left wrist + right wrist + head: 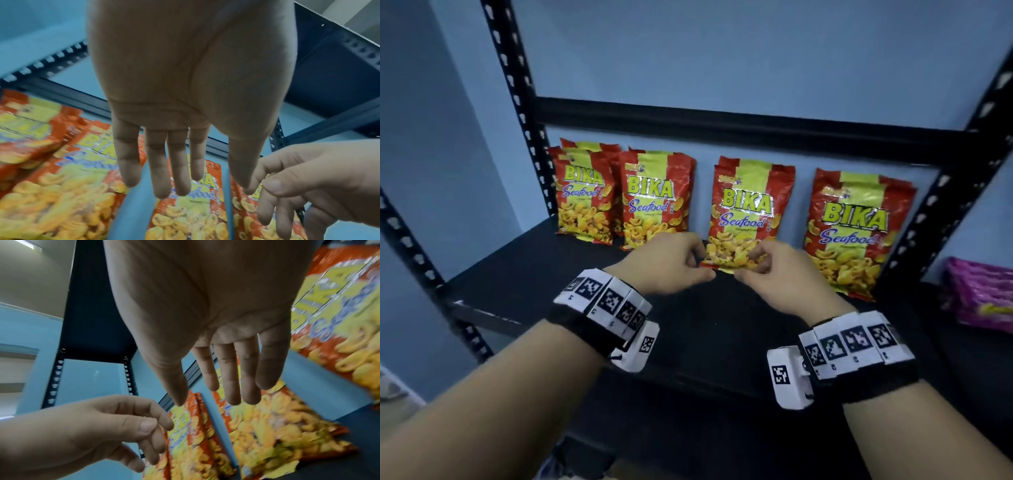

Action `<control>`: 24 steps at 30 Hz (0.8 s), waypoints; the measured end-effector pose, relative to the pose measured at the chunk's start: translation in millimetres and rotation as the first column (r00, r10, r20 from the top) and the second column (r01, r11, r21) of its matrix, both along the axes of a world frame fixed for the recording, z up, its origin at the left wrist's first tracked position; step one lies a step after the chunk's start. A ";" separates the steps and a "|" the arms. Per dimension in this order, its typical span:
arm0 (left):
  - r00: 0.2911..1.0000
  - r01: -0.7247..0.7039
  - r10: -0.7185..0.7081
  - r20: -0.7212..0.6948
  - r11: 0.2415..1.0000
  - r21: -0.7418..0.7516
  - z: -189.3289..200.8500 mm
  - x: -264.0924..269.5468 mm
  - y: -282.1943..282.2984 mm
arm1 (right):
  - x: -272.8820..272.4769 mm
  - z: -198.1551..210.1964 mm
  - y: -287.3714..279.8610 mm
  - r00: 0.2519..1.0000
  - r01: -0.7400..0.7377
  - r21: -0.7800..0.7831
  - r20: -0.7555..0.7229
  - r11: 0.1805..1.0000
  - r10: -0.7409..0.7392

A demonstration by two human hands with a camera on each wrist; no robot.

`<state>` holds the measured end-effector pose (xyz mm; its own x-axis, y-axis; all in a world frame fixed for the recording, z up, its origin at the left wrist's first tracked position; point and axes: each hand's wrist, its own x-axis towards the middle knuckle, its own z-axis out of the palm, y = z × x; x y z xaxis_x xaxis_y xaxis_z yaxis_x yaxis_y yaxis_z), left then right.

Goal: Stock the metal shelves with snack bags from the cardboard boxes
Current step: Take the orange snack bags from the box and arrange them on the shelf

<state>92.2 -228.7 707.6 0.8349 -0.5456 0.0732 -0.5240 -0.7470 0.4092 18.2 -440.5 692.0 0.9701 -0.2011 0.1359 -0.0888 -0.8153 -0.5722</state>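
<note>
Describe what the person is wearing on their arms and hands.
Both forearms are bare, with no sleeves or gloves. Each wrist carries a black fabric band topped by a row of white tiles printed with black square markers. A small white box bearing another marker hangs on each wrist's inner side.

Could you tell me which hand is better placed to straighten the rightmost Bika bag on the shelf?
Probably the right hand. It hangs open beside the left hand, in front of the third bag, so the rightmost bag lies on its own side. The left hand would have to cross over.
</note>
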 end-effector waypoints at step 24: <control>0.862 0.062 -0.267 0.431 0.899 0.434 -32.4 116.5 -137.4 | 55.6 -24.3 -144.5 0.947 0.272 -0.655 0.052 0.705 -0.317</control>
<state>208.7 -366.1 675.2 0.6491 -0.7389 0.1809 -0.7037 -0.6735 -0.2262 73.8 -585.0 667.7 0.8870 -0.3634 0.2849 -0.4040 -0.9095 0.0976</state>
